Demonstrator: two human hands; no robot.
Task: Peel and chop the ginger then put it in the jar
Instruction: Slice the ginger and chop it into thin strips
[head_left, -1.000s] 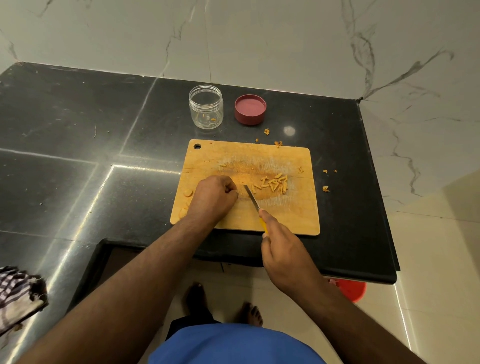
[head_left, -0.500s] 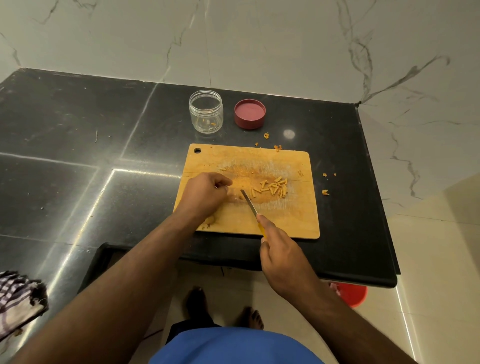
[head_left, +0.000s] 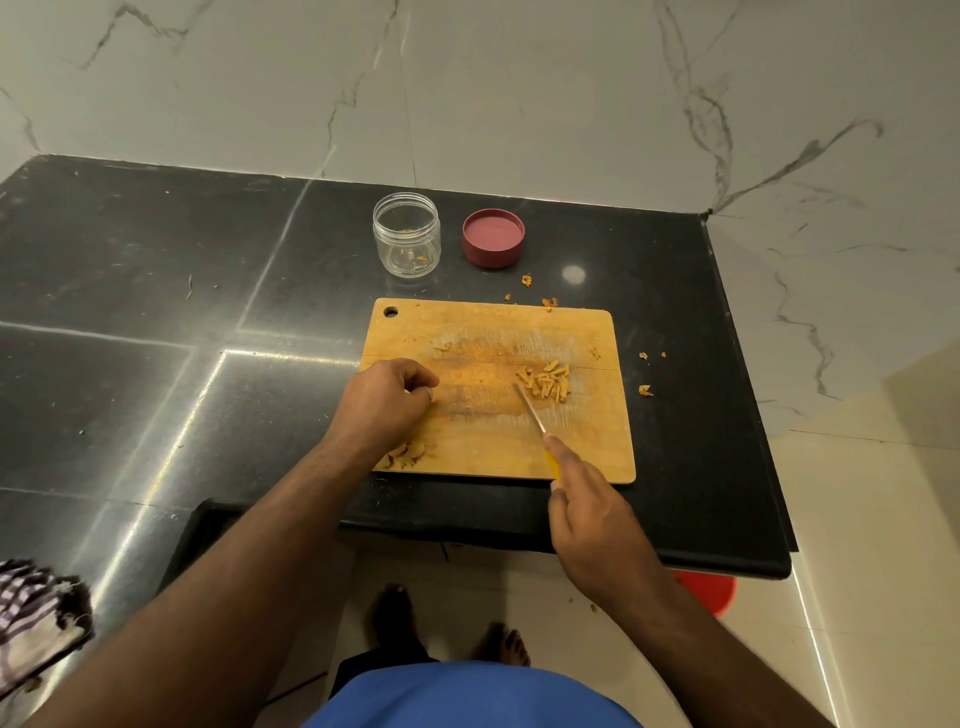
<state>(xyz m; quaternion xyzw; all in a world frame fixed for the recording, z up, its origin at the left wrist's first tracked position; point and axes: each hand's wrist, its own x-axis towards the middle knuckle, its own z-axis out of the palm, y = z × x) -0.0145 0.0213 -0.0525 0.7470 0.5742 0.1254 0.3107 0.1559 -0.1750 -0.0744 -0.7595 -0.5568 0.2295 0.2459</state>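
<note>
head view, right hand (head_left: 592, 514) gripping knife (head_left: 531, 410)

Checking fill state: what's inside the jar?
The jar holds only a few small ginger bits near the bottom. No lid on it; nothing covers the inside.

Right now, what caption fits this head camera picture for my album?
Right hand steers a knife into chopped ginger on a cutting board, open jar behind.
</note>
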